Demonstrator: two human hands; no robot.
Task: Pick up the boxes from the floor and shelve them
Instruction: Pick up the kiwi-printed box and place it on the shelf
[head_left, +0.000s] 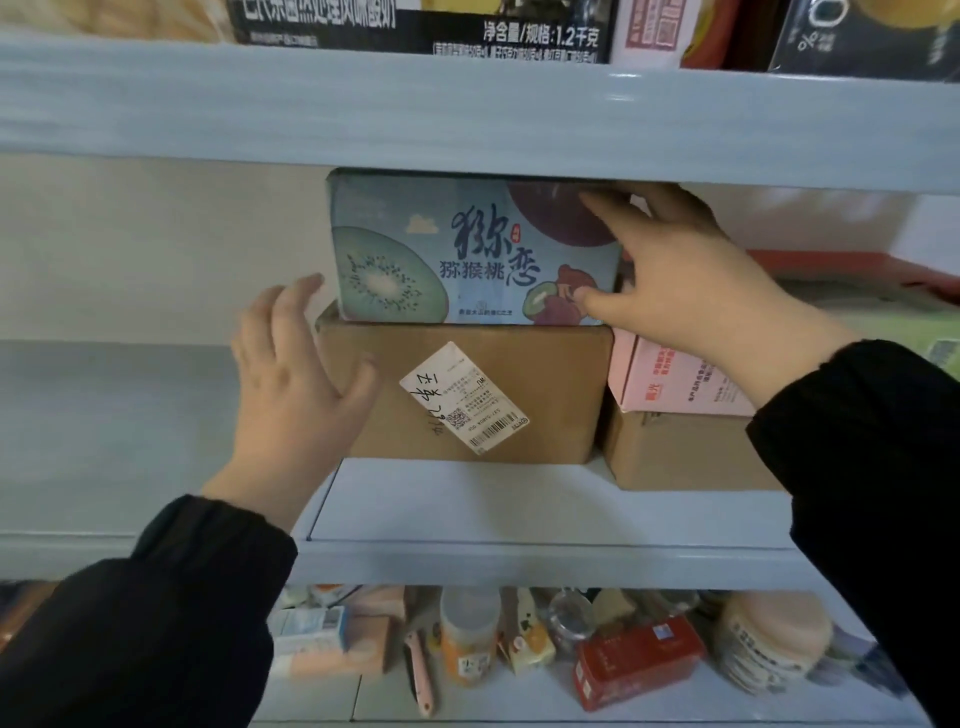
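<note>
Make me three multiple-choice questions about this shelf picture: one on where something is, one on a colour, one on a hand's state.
1. Where does the kiwi box sit? A on the floor, B on the brown cardboard box, C on the bottom shelf.
2. What colour is the small box behind the right hand? A pink, B purple, C orange.
3. The left hand is: A gripping a bottle, B open and empty, C clenched.

B: it rests directly on that box. A: its side is pale pink. B: its fingers are straight, holding nothing.
</note>
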